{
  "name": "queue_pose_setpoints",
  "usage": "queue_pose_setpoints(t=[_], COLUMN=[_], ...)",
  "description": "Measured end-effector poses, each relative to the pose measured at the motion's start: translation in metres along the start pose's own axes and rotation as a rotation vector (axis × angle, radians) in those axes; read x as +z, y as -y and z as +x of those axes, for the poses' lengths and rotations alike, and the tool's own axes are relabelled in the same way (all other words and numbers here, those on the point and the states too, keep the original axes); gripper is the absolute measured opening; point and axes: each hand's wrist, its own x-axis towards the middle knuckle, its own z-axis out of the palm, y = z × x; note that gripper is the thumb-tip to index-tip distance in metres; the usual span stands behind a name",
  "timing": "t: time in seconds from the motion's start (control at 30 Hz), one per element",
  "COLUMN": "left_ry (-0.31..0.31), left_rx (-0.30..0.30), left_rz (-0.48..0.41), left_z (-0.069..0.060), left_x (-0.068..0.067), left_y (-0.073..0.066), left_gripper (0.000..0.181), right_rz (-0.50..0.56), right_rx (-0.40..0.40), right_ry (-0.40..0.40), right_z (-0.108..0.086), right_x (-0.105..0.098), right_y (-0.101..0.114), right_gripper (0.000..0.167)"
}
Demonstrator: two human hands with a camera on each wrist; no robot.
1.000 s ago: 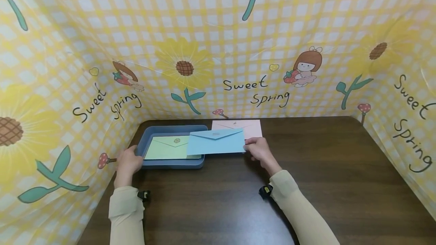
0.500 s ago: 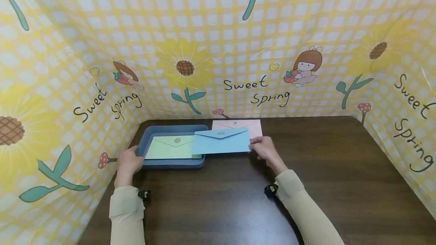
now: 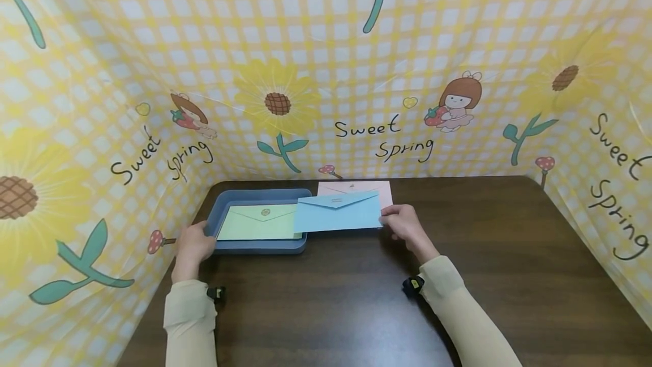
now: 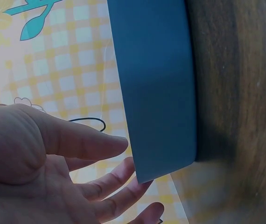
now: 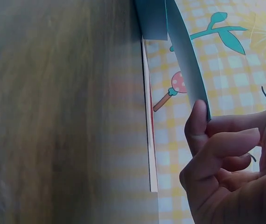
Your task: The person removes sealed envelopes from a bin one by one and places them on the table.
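Observation:
My right hand point(image 3: 407, 227) pinches a light blue envelope point(image 3: 337, 215) at its right edge, between thumb and fingers. The envelope is raised and seen edge-on in the right wrist view. Its left end overlaps a pale green envelope point(image 3: 260, 225), which lies in a blue tray point(image 3: 260, 246). My left hand point(image 3: 192, 245) holds the tray's left end, thumb near the rim and fingers around the corner, as the left wrist view shows. Behind the blue envelope, a pink envelope point(image 3: 386, 192) lies partly covered on the table.
The dark wooden table point(image 3: 331, 304) bears the tray at its back left. A yellow checked cloth point(image 3: 326, 61) with flowers and lettering hangs around the back and sides of the table.
My right hand has moved to the right with the blue envelope, uncovering more of the green one in the tray. The left hand and tray have stayed in place.

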Motion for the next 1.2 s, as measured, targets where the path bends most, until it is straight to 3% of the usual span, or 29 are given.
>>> queue_pose_setpoints(t=[1.2], left_ry=[0.028], left_rx=[-0.026], left_rz=[-0.046], left_z=[-0.003], left_x=[0.003], left_y=[-0.002], left_gripper=[0.063], right_rz=[-0.013], right_rx=[-0.025], right_ry=[-0.016], right_z=[0.003], right_x=[-0.043], right_y=[-0.021], right_gripper=[0.023])
